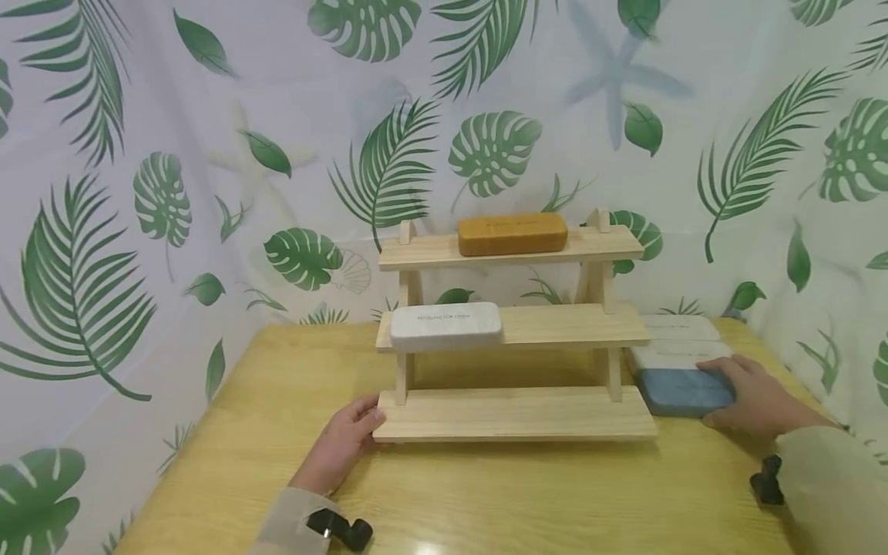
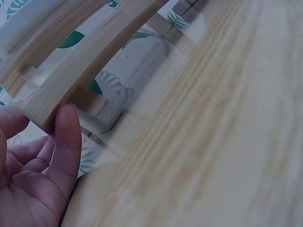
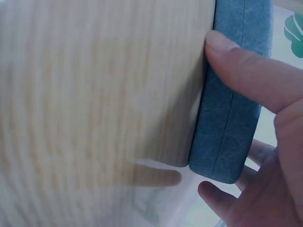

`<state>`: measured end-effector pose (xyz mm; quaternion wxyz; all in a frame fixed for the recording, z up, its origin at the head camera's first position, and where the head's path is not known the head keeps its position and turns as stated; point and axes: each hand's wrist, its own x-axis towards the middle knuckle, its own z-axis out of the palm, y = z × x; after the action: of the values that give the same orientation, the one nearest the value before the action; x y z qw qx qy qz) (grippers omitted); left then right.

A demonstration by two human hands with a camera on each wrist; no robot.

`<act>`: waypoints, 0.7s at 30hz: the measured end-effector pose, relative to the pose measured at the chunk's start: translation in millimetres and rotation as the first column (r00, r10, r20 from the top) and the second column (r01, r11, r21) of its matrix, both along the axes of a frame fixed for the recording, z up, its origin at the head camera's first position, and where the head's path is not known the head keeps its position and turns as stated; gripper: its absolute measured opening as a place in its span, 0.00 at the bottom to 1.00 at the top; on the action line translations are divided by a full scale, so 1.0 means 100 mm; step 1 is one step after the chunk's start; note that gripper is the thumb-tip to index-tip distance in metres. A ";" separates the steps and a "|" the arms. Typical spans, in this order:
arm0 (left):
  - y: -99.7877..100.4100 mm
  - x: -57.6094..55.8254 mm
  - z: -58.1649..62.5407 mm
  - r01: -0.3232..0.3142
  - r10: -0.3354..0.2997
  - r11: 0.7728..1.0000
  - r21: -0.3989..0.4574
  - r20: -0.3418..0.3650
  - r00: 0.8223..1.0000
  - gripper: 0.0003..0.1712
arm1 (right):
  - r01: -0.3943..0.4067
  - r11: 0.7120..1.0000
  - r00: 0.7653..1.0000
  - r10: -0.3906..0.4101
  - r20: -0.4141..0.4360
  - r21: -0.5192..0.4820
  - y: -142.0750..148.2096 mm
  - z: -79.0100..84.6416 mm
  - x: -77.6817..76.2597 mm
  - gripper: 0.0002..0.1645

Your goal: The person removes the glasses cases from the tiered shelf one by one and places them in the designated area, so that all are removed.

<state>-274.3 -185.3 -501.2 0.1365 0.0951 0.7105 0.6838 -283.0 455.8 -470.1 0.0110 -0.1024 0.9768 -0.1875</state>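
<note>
A three-tier wooden display shelf [image 1: 513, 416] stands on the table. My left hand [image 1: 340, 439] pinches the left end of its bottom board; in the left wrist view, thumb and finger [image 2: 67, 146] lie on either side of that board's end. To the right of the shelf, my right hand [image 1: 752, 397] grips a blue glasses case [image 1: 683, 393]. The right wrist view shows the thumb [image 3: 246, 68] against the side of this case, which sits low at the tabletop. Two white glasses cases [image 1: 687, 352] lie just behind the blue one, partly hidden.
An orange glasses case [image 1: 513, 235] lies on the top board. On the left half of the middle board rests a white glasses case [image 1: 446, 325]. The yellow wood-grain table [image 1: 527, 493] ends at a leaf-print cloth [image 1: 277, 139] behind and on both sides.
</note>
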 end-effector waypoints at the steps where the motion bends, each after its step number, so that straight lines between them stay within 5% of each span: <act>1: 0.00 0.00 -0.01 0.005 -0.005 1.000 0.000 -0.004 1.000 0.38 | 0.000 1.000 1.000 0.001 -0.007 0.010 0.00 0.00 -0.01 0.56; 8: 0.01 -0.04 0.04 -0.003 0.003 1.000 -0.013 -0.002 1.000 0.36 | 0.010 0.999 1.000 -0.009 -0.018 0.045 0.03 0.03 -0.10 0.60; 15: 0.02 0.00 0.03 -0.023 0.023 1.000 -0.004 0.032 0.999 0.36 | 0.066 0.998 0.998 -0.066 0.008 0.013 -0.03 0.05 -0.01 0.69; 21: 0.02 0.03 0.00 -0.032 0.032 0.999 -0.003 0.012 0.999 0.34 | 0.045 0.999 0.996 -0.046 -0.073 -0.019 -0.22 0.14 0.05 0.67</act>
<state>-271.2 -182.9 -501.5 0.1297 0.0793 0.7119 0.6856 -277.6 434.1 -455.8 -0.0302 -0.0869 0.9771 -0.1921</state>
